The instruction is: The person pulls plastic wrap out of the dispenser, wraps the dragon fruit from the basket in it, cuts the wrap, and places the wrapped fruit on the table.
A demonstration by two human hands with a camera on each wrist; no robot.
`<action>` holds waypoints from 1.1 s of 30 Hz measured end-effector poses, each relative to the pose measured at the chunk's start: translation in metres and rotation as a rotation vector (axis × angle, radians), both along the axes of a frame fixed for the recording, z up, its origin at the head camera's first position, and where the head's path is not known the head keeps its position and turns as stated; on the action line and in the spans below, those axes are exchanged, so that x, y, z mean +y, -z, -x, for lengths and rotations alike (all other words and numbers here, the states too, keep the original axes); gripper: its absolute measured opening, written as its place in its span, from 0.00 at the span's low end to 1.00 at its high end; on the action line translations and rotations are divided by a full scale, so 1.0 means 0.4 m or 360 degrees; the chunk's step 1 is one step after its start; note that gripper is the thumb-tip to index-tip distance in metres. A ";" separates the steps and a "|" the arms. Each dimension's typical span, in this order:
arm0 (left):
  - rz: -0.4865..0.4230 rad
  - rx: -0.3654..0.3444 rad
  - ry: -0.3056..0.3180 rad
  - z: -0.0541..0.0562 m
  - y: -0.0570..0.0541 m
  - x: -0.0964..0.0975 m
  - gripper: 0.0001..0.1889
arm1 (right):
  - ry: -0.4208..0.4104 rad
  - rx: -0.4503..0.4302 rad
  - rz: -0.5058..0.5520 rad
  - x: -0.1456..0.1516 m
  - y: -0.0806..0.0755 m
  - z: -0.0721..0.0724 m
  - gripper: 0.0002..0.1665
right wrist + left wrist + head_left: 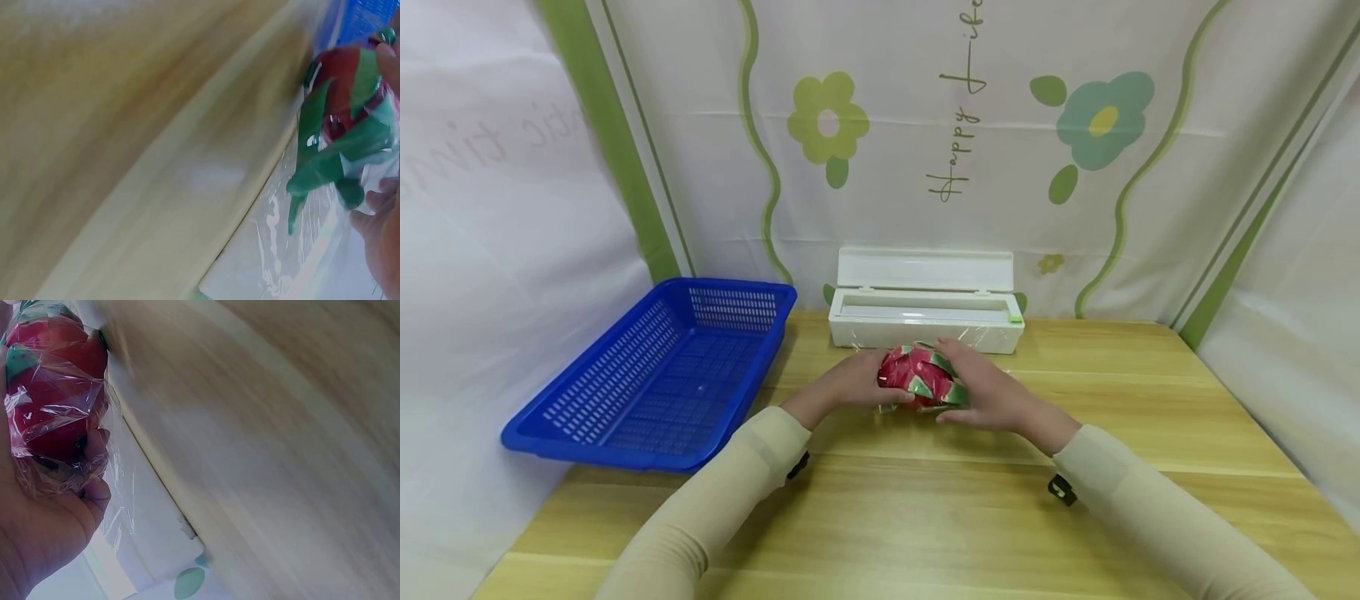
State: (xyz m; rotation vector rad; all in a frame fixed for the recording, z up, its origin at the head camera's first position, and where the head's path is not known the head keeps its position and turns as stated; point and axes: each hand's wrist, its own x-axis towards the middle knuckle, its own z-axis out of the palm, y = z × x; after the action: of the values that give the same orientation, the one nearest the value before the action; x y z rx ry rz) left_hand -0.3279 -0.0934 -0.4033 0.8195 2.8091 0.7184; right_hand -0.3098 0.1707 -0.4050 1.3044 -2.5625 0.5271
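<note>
A pink-red dragon fruit (917, 372) with green scales is held between both hands in front of the white box. Clear plastic film (119, 519) covers it, creased and shiny, with loose film bunched at its end by the left palm. My left hand (854, 380) grips the fruit's left end, its fingers bent around the far side. At the other end, my right hand (992, 390) holds the fruit with thumb and fingers spread around it. Green scale tips (340, 156) and more loose film show beside the right fingers in the right wrist view.
Just behind the hands stands a long white cling film box (925, 335), lid (925, 271) raised. To the left is a blue plastic basket (737, 417) with perforated sides. All stand on a wooden table (925, 517), with printed curtains (895, 167) around it.
</note>
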 end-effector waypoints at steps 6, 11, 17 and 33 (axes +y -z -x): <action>0.0013 0.0010 0.0022 0.007 0.003 0.000 0.43 | 0.0003 0.0011 -0.0077 -0.024 0.009 0.000 0.66; 0.0013 0.0005 0.0031 0.013 0.007 -0.001 0.41 | 0.0040 0.0051 -0.0096 -0.038 0.015 0.002 0.67; -0.0002 -0.0009 0.0003 0.011 0.005 -0.006 0.42 | 0.0043 0.0165 -0.0092 -0.048 0.021 0.005 0.63; 0.0075 0.0339 -0.0164 -0.016 -0.042 -0.034 0.56 | 0.0097 0.0186 -0.0116 -0.044 0.025 0.014 0.63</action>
State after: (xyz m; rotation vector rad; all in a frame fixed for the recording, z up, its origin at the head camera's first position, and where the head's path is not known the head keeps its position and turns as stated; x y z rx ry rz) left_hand -0.3214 -0.1070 -0.3864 0.7914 3.0647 0.6091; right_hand -0.3156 0.1530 -0.4149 1.2370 -2.5371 0.3385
